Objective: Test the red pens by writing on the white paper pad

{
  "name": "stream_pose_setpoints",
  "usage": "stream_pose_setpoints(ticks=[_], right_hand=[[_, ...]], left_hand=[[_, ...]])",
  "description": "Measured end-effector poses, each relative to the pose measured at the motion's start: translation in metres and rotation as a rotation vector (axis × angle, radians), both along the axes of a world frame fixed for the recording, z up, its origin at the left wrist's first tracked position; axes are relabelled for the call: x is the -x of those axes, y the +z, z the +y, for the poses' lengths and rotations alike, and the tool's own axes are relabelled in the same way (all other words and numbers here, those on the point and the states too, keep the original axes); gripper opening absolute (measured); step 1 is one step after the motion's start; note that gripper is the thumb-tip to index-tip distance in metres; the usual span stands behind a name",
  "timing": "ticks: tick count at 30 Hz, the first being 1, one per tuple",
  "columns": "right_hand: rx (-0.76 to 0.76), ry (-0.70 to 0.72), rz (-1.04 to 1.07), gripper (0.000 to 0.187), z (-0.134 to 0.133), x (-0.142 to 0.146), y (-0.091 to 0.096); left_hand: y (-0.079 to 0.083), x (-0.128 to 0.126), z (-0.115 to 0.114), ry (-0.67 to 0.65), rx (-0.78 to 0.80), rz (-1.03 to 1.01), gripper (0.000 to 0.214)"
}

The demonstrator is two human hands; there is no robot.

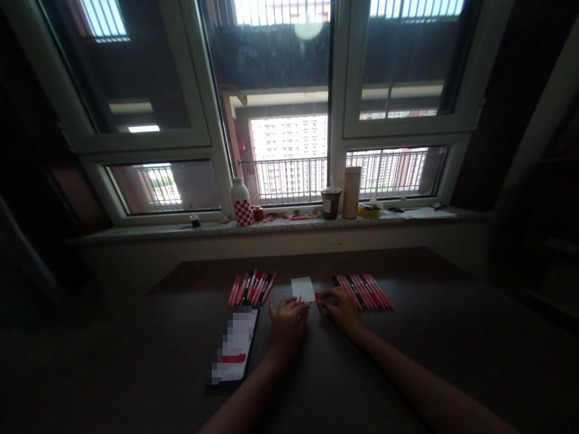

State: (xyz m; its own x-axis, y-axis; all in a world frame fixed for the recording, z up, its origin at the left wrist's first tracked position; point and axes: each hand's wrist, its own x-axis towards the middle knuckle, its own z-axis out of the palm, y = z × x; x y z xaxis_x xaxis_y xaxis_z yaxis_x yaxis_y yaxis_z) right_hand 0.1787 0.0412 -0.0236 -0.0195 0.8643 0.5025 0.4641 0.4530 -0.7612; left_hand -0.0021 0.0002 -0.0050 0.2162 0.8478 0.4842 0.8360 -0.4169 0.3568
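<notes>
A small white sheet of paper (303, 287) lies on the dark table in front of me. At its lower edge my left hand (289, 319) rests with its fingers curled together; a thin pointed thing shows by the fingertips, too small to tell. My right hand (344, 310) pinches a small red thing (317, 296) beside the paper's right edge. A row of red and black pencils or pens (251, 288) lies left of the paper. Another such row (366, 292) lies just right of my right hand.
A phone (235, 346) with its screen blurred out lies left of my left hand. On the windowsill stand a red-checked white bottle (243, 205), a lidded drink cup (330, 204), a tan tumbler (351, 193) and a yellow tape roll (369, 211).
</notes>
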Motion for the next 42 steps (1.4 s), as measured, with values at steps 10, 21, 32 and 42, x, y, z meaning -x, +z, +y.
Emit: stream_pose_setpoints(ticks=[10,21,32,42], right_hand=[[-0.024,0.070,-0.017,0.010,-0.0017,0.0028,0.0030],[-0.078,0.111,-0.070,0.013,-0.0039,0.0082,0.0009],[-0.088,0.089,-0.104,0.011,-0.0026,0.0070,-0.0026],[-0.120,0.159,-0.147,0.010,-0.0044,0.0081,-0.0005]], left_hand=[[0.0030,0.0024,0.0029,0.092,0.068,-0.195,0.028],[0.0051,0.0019,0.0025,0.107,0.076,-0.203,0.026],[0.0081,0.0020,0.0015,0.107,0.091,-0.215,0.025],[0.0028,0.0019,0.0054,0.087,0.131,-0.219,0.020]])
